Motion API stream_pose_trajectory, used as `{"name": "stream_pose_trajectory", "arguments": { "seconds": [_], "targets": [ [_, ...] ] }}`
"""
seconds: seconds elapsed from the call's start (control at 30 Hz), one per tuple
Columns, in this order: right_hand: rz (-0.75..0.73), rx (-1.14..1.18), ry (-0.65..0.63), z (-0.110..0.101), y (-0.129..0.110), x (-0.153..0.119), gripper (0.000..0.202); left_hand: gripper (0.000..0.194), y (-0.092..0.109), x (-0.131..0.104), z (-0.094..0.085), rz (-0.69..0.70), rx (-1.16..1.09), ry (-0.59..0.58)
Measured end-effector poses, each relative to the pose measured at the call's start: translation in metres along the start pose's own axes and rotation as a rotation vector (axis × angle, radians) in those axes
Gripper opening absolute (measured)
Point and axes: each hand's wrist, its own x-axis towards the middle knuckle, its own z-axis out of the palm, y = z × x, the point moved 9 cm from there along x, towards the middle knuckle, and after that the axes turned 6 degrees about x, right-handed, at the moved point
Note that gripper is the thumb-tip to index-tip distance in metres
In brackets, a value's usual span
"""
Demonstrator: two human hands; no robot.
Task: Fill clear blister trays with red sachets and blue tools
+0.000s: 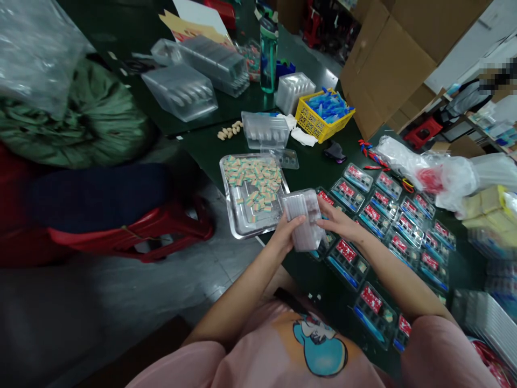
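My left hand is closed round the lower left side of a stack of clear plastic blister trays, thumb across its face. At the stack's right edge, my right hand grips with the fingertips. Just left of the stack lies a metal tray with many small striped erasers in it. Rows of filled blister trays, each with a red patterned piece and a blue pen-like item, cover the table to the right. Some of them are partly hidden behind my right hand and forearm.
Behind the metal tray are more clear tray stacks and a yellow basket of blue pen-like items. A green bottle stands farther back. Scissors lie near plastic bags on the right. A red stool is at left.
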Motion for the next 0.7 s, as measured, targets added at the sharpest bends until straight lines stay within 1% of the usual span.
{"name": "stream_pose_trajectory", "arguments": {
  "seconds": [0.1,0.17,0.2,0.27,0.37,0.43,0.5,0.57,0.63,0.7],
  "targets": [
    [-0.009,0.139,-0.018,-0.006,-0.009,-0.006,0.082,0.064,-0.005,0.001,-0.004,-0.092,-0.077,-0.052],
    [0.017,0.172,0.006,-0.021,-0.01,-0.013,0.08,0.062,-0.008,0.0,-0.006,-0.161,-0.138,-0.088],
    [0.027,0.153,0.04,-0.033,-0.009,-0.016,0.08,0.061,-0.008,-0.001,-0.008,-0.186,-0.162,-0.096],
    [0.044,0.036,0.153,-0.065,-0.007,-0.022,0.086,0.06,-0.007,-0.004,-0.015,-0.22,-0.187,-0.103],
    [0.1,-0.284,0.329,-0.113,0.006,-0.028,0.098,0.066,-0.005,-0.011,-0.031,-0.234,-0.195,-0.107],
    [0.135,-0.508,0.364,-0.13,0.021,-0.027,0.104,0.067,-0.003,-0.016,-0.047,-0.229,-0.198,-0.086],
    [0.156,-0.663,0.334,-0.133,0.04,-0.021,0.107,0.064,-0.002,-0.021,-0.064,-0.219,-0.197,-0.051],
    [0.197,-0.74,0.286,-0.128,0.062,-0.012,0.11,0.061,0.0,-0.024,-0.078,-0.197,-0.196,-0.01],
    [0.26,-0.792,0.256,-0.119,0.079,-0.003,0.113,0.06,0.003,-0.028,-0.086,-0.174,-0.195,0.022],
    [0.317,-0.845,0.248,-0.112,0.089,0.005,0.113,0.063,0.006,-0.03,-0.088,-0.164,-0.195,0.038]
  ]
}}
